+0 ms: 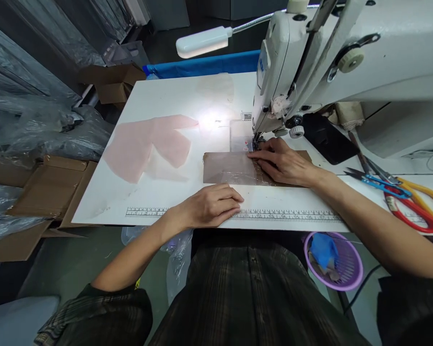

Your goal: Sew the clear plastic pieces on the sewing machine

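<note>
My right hand (283, 162) rests at the sewing machine's presser foot (255, 144), fingers spread. Its fingertips are beside the foot, and the palm side lies over a brown, flat rectangular piece (227, 168) with a shiny film on it. Any small cloth under those fingertips is hidden. Farther left and nearer the table edge, my left hand (216, 205) lies loosely curled on the white table, beside the printed ruler (292, 216). Nothing shows in it. Sheer pink cut fabric (144, 142) is spread flat on the table's left half.
The white sewing machine (277, 62) stands at right, with a lamp (204, 42) over the table. Scissors (414, 204) and a black phone (330, 138) lie right of my hand. A purple basket (353, 269) sits below; cardboard boxes (50, 185) are at left.
</note>
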The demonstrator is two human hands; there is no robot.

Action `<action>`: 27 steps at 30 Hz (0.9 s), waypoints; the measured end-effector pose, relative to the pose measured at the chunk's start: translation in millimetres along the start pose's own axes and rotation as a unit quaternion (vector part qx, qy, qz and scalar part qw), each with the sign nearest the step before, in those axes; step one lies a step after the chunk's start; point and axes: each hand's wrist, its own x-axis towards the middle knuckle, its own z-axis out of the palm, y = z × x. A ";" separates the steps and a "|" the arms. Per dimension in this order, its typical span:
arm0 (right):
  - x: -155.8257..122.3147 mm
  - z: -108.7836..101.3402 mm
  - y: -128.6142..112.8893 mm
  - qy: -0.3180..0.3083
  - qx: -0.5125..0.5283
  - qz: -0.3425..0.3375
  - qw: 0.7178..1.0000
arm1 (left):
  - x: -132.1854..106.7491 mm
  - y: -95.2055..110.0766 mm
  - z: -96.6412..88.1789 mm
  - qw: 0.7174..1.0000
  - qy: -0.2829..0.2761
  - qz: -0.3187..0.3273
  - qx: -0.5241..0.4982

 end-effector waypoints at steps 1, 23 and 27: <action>-2.7 -2.5 1.1 0.005 0.018 0.020 1.000 | -0.8 -0.7 1.5 1.000 0.012 0.003 0.014; -13.9 0.9 3.0 0.032 0.039 -0.013 0.999 | -4.6 -7.5 8.8 0.995 0.064 0.027 0.070; -12.4 5.0 2.0 0.051 0.013 -0.048 0.997 | -3.4 -4.9 7.5 0.995 0.063 0.024 0.068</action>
